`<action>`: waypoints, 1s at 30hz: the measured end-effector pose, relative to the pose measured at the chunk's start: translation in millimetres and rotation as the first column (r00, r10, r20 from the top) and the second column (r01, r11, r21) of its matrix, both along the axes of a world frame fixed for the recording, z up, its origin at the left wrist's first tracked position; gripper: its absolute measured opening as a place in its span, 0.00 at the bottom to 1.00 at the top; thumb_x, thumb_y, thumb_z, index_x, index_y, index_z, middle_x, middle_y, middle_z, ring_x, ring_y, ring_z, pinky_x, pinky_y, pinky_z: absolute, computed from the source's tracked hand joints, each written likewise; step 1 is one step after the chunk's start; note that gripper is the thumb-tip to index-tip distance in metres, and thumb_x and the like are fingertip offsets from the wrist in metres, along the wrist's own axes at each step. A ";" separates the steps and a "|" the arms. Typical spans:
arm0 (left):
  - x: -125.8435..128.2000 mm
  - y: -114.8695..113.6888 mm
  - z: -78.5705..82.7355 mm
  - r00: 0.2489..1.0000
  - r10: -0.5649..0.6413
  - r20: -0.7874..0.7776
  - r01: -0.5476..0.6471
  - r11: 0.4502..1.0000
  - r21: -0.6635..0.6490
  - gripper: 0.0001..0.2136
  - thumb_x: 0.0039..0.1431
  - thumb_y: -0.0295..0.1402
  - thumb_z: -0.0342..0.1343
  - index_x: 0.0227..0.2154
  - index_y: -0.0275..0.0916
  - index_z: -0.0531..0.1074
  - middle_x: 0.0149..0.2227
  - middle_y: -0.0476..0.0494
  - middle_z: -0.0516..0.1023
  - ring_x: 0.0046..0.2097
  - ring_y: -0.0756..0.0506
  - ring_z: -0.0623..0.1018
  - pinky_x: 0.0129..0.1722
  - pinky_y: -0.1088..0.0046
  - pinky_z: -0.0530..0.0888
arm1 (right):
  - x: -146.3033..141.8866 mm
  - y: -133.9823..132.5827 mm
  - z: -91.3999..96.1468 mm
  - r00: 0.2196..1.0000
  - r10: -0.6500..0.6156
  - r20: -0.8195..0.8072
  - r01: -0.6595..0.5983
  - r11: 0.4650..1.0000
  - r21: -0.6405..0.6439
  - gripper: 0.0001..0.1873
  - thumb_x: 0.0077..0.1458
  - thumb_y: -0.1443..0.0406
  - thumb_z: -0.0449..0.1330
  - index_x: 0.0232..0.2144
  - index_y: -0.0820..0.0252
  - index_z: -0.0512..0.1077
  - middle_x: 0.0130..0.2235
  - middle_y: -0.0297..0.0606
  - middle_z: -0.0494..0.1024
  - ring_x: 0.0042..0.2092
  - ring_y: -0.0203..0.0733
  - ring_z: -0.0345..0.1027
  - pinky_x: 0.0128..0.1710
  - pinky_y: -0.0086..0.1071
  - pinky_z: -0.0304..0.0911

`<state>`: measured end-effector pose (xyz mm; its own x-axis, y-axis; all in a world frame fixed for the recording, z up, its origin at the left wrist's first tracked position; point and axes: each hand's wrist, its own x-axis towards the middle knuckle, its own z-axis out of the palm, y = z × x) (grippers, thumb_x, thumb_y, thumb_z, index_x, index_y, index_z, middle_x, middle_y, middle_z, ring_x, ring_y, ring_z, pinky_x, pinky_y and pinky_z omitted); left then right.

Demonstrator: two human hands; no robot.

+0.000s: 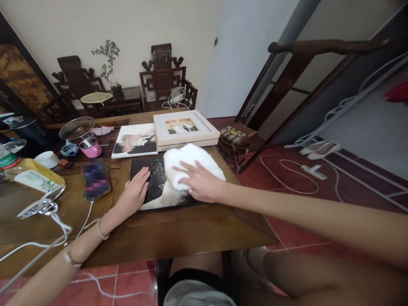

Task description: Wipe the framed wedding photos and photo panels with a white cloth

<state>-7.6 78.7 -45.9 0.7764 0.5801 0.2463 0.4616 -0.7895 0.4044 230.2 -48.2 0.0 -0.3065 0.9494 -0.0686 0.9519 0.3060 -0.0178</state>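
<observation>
A dark photo panel (154, 170) with a pale figure printed on it lies flat on the wooden table (191, 233). My left hand (136, 187) rests on the panel's left edge, fingers stretched out, holding nothing. Under my right hand (200, 182) is a folded white towel (188, 159), pressed onto the right part of the panel and covering it there. The fingers of that hand are spread over the towel, with the thumb against its near side. Just behind the panel are another photo panel (146, 136) and light wooden picture frames (188, 126), stacked.
At the left stand a pink mug (90, 148), a bottle of yellow liquid (35, 174), a dark kettle (30, 134) and a clear hair claw (43, 206). A phone (95, 180) trails a white cable. A wooden chair (283, 80) with a plaid bag (235, 135) stands right.
</observation>
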 end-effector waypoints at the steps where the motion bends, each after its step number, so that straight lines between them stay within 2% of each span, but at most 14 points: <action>1: 0.1 0.0 -0.2 1.000 0.001 0.003 -0.001 1.000 -0.002 0.20 0.68 0.33 0.40 0.60 0.37 0.63 0.65 0.35 0.62 0.67 0.41 0.59 0.63 0.49 0.61 | 1.8 9.0 1.6 1.000 -0.024 0.002 0.024 1.000 0.010 0.25 0.51 0.72 0.55 0.53 0.62 0.71 0.68 0.47 0.51 0.68 0.62 0.39 0.59 0.66 0.47; 5: 0.5 0.5 -1.3 1.000 0.014 0.011 -0.014 1.000 -0.015 0.20 0.68 0.34 0.40 0.60 0.37 0.62 0.66 0.35 0.61 0.67 0.40 0.59 0.62 0.47 0.61 | 5.4 31.0 6.0 0.994 -0.106 -0.007 0.106 0.993 0.046 0.26 0.53 0.71 0.53 0.55 0.63 0.69 0.68 0.45 0.54 0.68 0.61 0.42 0.59 0.64 0.49; 8: 0.2 1.5 -2.7 1.000 0.014 0.016 -0.014 1.000 -0.013 0.21 0.68 0.34 0.40 0.60 0.36 0.62 0.66 0.34 0.61 0.67 0.40 0.59 0.62 0.47 0.61 | 1.1 30.7 7.5 0.993 -0.115 0.006 0.115 0.993 0.035 0.27 0.53 0.71 0.53 0.56 0.63 0.68 0.68 0.46 0.53 0.68 0.62 0.41 0.59 0.64 0.49; 13: -0.8 1.3 -4.3 0.999 0.023 0.035 -0.023 1.000 -0.011 0.21 0.68 0.34 0.40 0.60 0.37 0.63 0.66 0.35 0.61 0.67 0.40 0.60 0.63 0.48 0.61 | -19.4 4.5 8.2 0.999 -0.042 0.023 0.042 0.999 -0.009 0.26 0.53 0.70 0.55 0.56 0.64 0.70 0.68 0.52 0.50 0.68 0.67 0.38 0.60 0.67 0.44; 17: -1.1 0.6 -3.9 0.999 0.024 0.038 -0.023 1.000 -0.010 0.21 0.68 0.34 0.40 0.60 0.37 0.63 0.66 0.35 0.61 0.67 0.41 0.60 0.63 0.50 0.61 | -40.3 -26.8 5.3 0.995 0.096 -0.027 -0.097 0.995 -0.032 0.24 0.51 0.68 0.58 0.52 0.61 0.73 0.69 0.54 0.49 0.68 0.71 0.35 0.59 0.69 0.40; 22: -2.0 1.0 -3.5 0.999 0.011 0.040 -0.011 1.000 -0.012 0.21 0.68 0.34 0.39 0.60 0.37 0.63 0.65 0.35 0.61 0.67 0.41 0.60 0.63 0.49 0.61 | -60.5 -53.9 0.4 0.967 0.239 -0.092 -0.241 0.971 -0.008 0.20 0.49 0.65 0.62 0.47 0.59 0.77 0.68 0.55 0.49 0.67 0.74 0.37 0.58 0.71 0.42; 26: -2.5 0.5 -4.1 0.999 0.021 0.041 -0.021 1.000 -0.020 0.21 0.68 0.34 0.39 0.61 0.39 0.62 0.66 0.37 0.61 0.67 0.41 0.59 0.63 0.49 0.61 | -65.5 -54.4 4.1 0.968 0.238 -0.079 -0.241 0.970 -0.040 0.21 0.49 0.64 0.63 0.48 0.58 0.76 0.68 0.54 0.49 0.67 0.74 0.39 0.57 0.71 0.45; 30: -2.6 0.6 -5.6 0.998 0.018 0.053 -0.017 1.000 -0.017 0.21 0.68 0.34 0.39 0.60 0.38 0.63 0.66 0.36 0.61 0.67 0.41 0.59 0.63 0.49 0.61 | -59.6 -38.7 11.6 0.978 0.205 -0.050 -0.207 0.977 -0.058 0.23 0.51 0.65 0.61 0.51 0.57 0.74 0.69 0.52 0.50 0.68 0.70 0.39 0.59 0.67 0.45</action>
